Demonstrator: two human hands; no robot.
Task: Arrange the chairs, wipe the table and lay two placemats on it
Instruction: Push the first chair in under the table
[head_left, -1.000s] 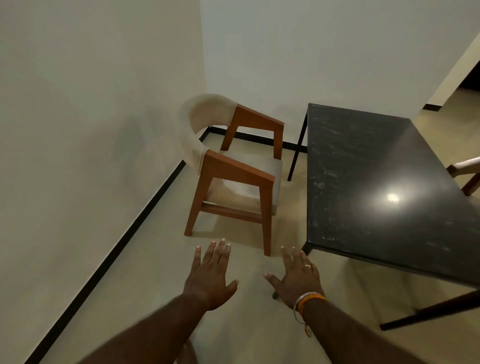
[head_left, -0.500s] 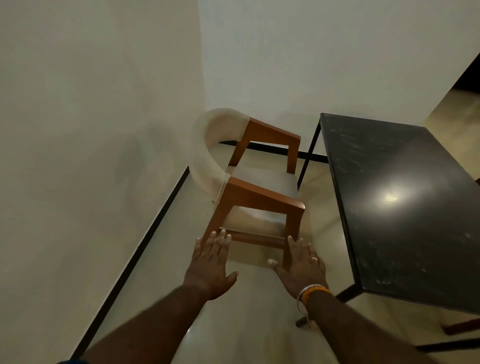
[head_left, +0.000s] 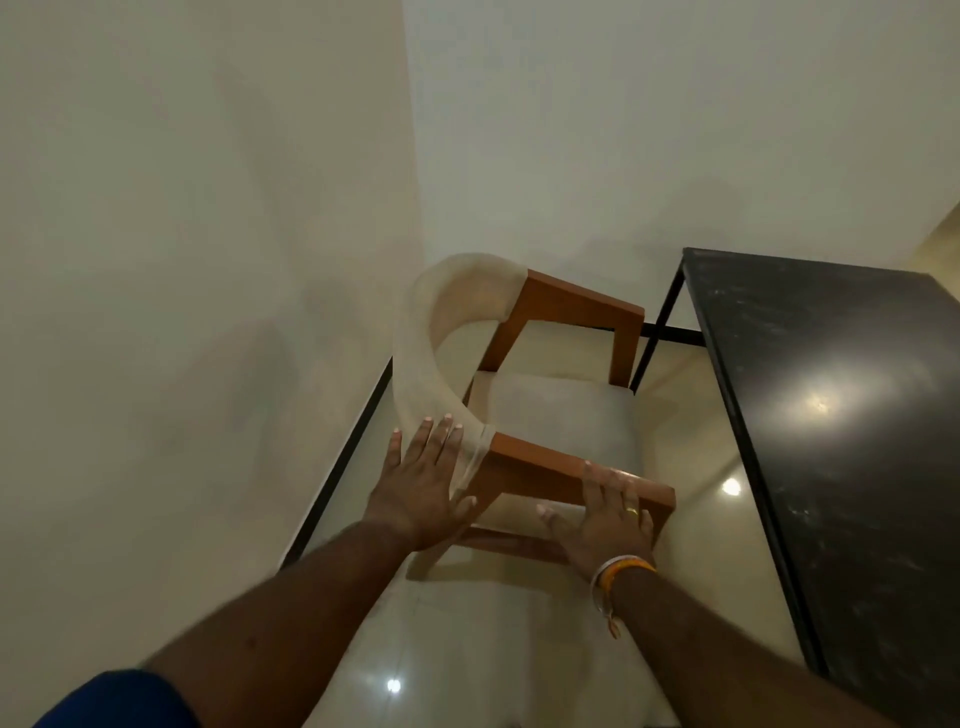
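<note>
1. The chair stands in the corner of the room, just left of the dark surface, its seat toward it
2. The left hand lies flat, fingers straight, on the cream curved backrest where it meets the near armrest
3. The right hand rests with straight fingers on the near wooden armrest, gripping nothing

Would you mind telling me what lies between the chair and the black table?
In the head view, only bare glossy floor lies between the chair and the table; they stand apart.
</note>
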